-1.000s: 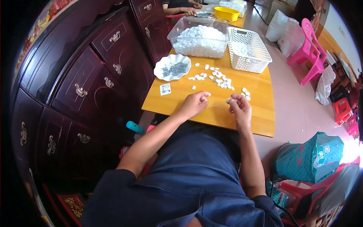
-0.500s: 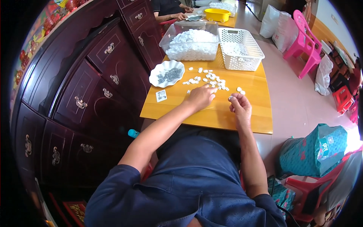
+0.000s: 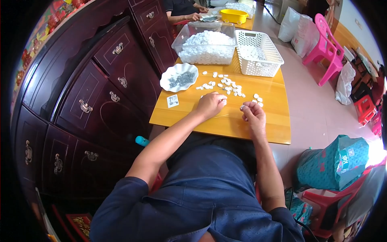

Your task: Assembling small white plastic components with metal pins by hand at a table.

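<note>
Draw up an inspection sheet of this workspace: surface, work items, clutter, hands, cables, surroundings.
Surface: yellow-brown table, its top shiny.
Work items: loose white pieces mid-table; bin heaped with white bits; basket to its right, also holding white bits; dish of grey bits at left.
Clutter: card lying flat below the dish.
Left hand: fingers curled, over the table; grip unclear.
Right hand: pinching a small piece.
Cables: black cord at lower right; ends not traceable.
Surroundings: dark cabinet at left; pink chair and teal bag at right; another person's hand beyond the bin.
</note>
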The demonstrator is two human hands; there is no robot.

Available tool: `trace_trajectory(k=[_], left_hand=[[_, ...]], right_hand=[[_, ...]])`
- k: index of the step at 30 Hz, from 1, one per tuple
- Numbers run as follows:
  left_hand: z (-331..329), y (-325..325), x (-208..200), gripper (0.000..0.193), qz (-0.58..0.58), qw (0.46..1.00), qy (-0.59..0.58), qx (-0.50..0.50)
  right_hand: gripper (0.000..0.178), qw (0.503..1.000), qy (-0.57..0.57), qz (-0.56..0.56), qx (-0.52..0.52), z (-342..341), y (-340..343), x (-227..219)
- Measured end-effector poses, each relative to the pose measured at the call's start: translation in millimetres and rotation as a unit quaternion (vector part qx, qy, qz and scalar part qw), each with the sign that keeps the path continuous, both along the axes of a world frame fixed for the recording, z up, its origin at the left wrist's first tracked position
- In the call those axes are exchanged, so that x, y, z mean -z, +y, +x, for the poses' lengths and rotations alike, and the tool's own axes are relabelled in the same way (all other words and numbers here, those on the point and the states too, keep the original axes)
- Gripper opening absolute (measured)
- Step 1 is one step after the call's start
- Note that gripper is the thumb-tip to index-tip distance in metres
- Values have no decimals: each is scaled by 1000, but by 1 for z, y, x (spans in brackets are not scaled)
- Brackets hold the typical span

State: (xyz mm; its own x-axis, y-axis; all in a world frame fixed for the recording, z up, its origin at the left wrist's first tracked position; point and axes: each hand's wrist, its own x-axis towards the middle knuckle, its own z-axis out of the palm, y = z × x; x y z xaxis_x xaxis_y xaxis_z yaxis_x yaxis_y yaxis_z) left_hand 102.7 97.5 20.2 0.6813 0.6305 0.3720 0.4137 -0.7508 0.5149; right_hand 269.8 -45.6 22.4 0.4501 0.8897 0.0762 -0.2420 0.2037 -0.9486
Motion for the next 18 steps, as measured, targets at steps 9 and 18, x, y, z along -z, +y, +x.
trace_trajectory(k=[9, 18], left_hand=[[-11, -4, 5, 11, -77, 992, -101, -9], [-63, -27, -24, 6, -376, 892, -244, 55]], right_hand=[[13, 1000, -19, -21, -7, -7, -1, -3], [14, 999, -30, -28, -24, -10, 1, 4]])
